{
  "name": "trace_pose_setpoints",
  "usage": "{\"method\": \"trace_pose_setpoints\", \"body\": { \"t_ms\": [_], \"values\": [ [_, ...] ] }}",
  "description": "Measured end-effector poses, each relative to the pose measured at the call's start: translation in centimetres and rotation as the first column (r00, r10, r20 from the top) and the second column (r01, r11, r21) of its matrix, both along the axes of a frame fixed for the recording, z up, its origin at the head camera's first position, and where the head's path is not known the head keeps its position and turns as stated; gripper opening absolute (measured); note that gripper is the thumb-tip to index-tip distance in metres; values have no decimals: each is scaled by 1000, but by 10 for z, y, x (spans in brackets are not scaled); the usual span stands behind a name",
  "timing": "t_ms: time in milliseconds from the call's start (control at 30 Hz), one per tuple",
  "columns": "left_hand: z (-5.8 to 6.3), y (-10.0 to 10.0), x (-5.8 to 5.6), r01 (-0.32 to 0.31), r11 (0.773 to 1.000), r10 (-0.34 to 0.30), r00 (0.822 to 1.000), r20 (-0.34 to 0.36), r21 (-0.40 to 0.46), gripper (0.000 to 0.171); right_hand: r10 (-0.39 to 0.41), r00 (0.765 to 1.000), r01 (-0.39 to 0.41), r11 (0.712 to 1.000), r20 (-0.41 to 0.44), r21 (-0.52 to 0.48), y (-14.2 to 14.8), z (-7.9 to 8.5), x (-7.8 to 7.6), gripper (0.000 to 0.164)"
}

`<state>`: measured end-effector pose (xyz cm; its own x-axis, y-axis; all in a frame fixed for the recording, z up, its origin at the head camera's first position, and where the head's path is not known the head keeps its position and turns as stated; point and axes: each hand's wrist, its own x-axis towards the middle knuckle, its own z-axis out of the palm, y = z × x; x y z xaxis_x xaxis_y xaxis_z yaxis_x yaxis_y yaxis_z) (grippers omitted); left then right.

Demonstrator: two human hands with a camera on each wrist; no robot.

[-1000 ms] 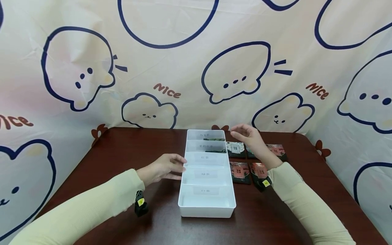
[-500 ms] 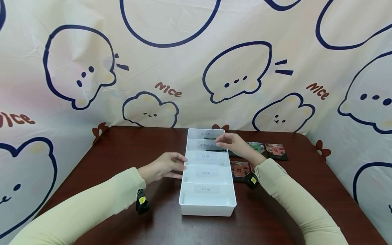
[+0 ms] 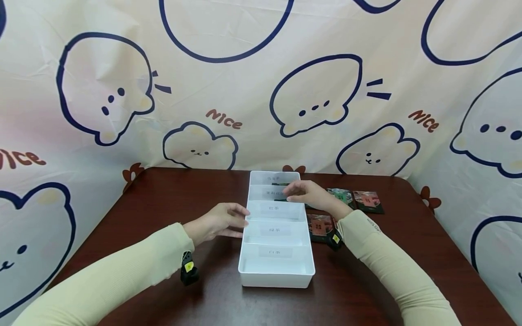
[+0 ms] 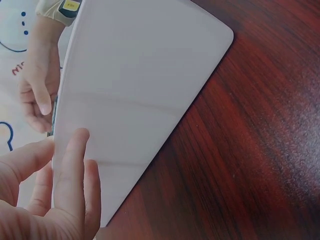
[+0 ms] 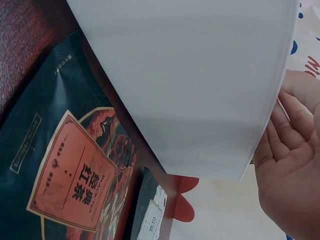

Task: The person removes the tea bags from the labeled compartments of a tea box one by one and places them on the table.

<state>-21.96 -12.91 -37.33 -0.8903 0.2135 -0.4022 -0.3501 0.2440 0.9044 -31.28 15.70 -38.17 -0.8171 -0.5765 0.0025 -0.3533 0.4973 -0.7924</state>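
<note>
A long white divided box (image 3: 276, 267) with a paper label in each compartment stands at the middle of the table. My left hand (image 3: 220, 222) rests its spread fingers along the box's left side; the left wrist view shows the fingertips (image 4: 82, 134) at the white wall. My right hand (image 3: 307, 194) reaches over the right rim at the second compartment from the back, fingers loosely bent. Its thumb is close to the dark top edge of a tea packet (image 3: 279, 200) standing in that compartment, partly hidden by the hand. Another tea packet (image 3: 279, 184) stands in the rearmost compartment.
Right of the box, several flat tea packets lie on the dark table (image 3: 183, 190): a green one (image 3: 341, 195), a red one (image 3: 368, 200) and a black tea packet (image 3: 320, 226) close to the box wall. A printed cloth (image 3: 253, 99) hangs behind.
My right hand has moved left and lower, from above the packets to over the second compartment, then slightly further left. My left hand keeps its place at the box.
</note>
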Motion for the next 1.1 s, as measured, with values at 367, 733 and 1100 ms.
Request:
{"method": "trace_pose_setpoints", "body": {
  "t_ms": [367, 733, 1100],
  "values": [
    [3, 0, 1, 20, 1000, -20, 1000, -13, -4, 36, 68, 997, -61, 985, -37, 161, -3, 6, 3, 25],
    [1, 0, 1, 8, 1000, -8, 1000, -5, -9, 35, 41, 997, -29, 985, -70, 168, -6, 6, 4, 18],
    [1, 0, 1, 14, 1000, -14, 1000, -14, -13, 36, -34, 999, 37, 997, -36, 69, -5, 6, 2, 16]
  ]
}}
